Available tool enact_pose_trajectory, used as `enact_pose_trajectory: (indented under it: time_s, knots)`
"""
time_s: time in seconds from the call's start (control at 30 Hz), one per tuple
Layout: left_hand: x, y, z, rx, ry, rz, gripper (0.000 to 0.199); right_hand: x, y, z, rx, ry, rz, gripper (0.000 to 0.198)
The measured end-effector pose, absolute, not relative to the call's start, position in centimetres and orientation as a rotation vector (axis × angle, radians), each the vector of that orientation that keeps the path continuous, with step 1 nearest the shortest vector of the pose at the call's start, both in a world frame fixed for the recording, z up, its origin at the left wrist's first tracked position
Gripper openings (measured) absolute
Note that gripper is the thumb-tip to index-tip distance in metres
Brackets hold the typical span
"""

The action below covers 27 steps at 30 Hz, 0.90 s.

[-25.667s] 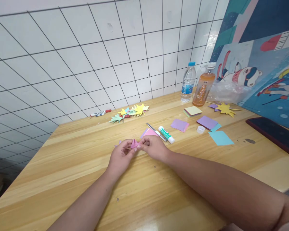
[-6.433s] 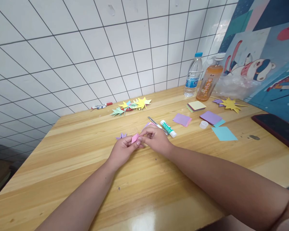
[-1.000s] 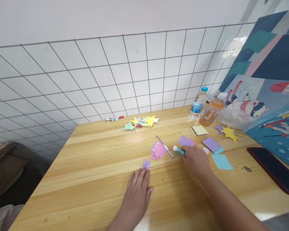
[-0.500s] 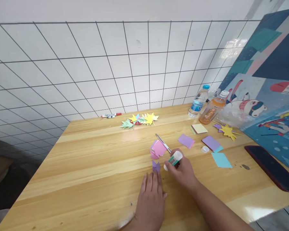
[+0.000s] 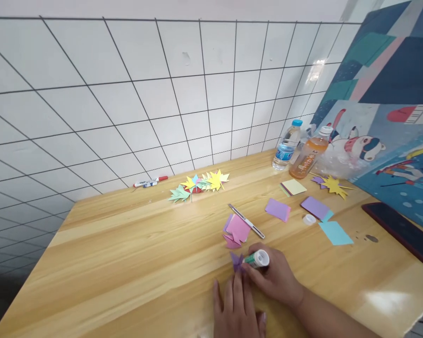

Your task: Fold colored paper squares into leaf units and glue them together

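My right hand (image 5: 277,274) is closed around a glue stick (image 5: 256,259), a white tube with a green label, its base towards the right. The glue stick's other end is at a small folded purple paper piece (image 5: 236,259). Lying flat on the table, my left hand (image 5: 237,307) has its fingers stretched forward, and their tips press the near edge of the purple paper. Just beyond are pink paper pieces (image 5: 238,228) and a utility knife (image 5: 246,220). The round white glue cap (image 5: 309,219) lies to the right.
A cluster of paper leaves (image 5: 200,182) lies near the tiled wall, with markers (image 5: 150,181) to its left. Purple sheets (image 5: 278,209), a blue sheet (image 5: 336,233), a water bottle (image 5: 286,145), an orange drink bottle (image 5: 309,154) and a phone (image 5: 402,232) are on the right.
My right hand has brought the glue stick left onto the purple paper, which my left fingers still hold down. The whole view has shifted slightly.
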State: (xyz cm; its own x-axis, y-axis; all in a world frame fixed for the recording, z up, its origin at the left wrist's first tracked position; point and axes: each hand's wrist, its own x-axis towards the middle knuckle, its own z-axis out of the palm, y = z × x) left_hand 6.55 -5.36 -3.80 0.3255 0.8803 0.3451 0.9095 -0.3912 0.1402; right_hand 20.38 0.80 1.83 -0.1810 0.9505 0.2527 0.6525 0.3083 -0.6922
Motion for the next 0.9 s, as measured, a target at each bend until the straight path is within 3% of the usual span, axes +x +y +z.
enact_pose_trajectory:
  time_s: [0.2, 0.5, 0.9]
  knots:
    - [6.9, -5.5, -4.5, -2.45, -1.755, -0.709, 0.045, 20.7, 0.8, 2.5, -1.239, -1.945, 0.719, 0.014]
    - [7.0, -5.5, -3.8, -2.485, -1.82, -0.741, 0.054, 20.3, 1.0, 1.9, -1.379, -2.019, 0.623, 0.013]
    - [7.1, -5.5, -2.3, -2.532, -1.889, -0.648, 0.051, 20.0, 1.3, 1.4, -1.567, -2.06, 0.485, 0.017]
